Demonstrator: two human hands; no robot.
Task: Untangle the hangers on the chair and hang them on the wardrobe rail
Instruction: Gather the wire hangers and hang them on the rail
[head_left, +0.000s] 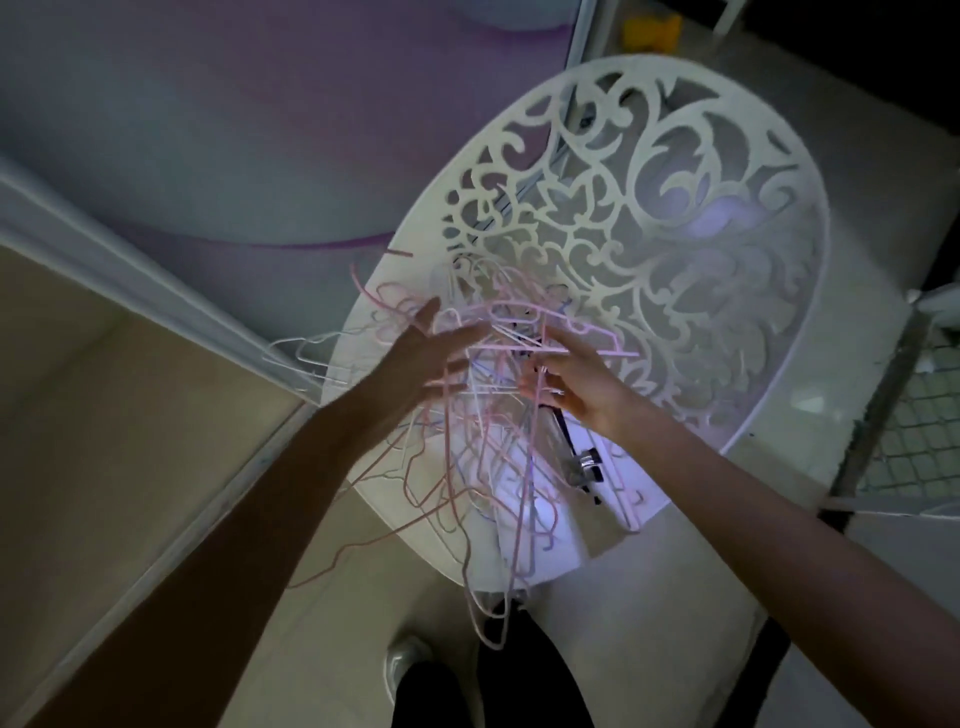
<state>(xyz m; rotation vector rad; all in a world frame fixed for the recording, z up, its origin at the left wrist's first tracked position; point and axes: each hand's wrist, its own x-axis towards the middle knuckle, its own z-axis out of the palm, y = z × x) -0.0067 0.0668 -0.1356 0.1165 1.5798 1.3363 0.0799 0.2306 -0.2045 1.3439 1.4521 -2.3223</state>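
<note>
- The left hand (423, 358) is spread open, fingers straight and fanned, reaching into the near-left side of the hangers (483, 441); whether any wire is caught between its fingers cannot be told through the blur.
- The right hand (576, 384) has its fingers curled round thin pink wires at the top of the same tangle and grips them.
- The hangers are a mass of thin pink, white and a few bluish wires, knotted together between and below both hands, hanging down past the front edge of the chair (727, 260) toward the person's legs.
- The chair is white with a pierced scrollwork back, which lies beyond the hands; its seat is under the tangle.
- A white hanger (301, 358) sticks out just left of the left hand, over the chair's edge.
- A dark clip hanger (576, 457) with metal clips lies on the seat just below the right wrist.
- A shoe (402, 670) shows on the floor below the left forearm.
</note>
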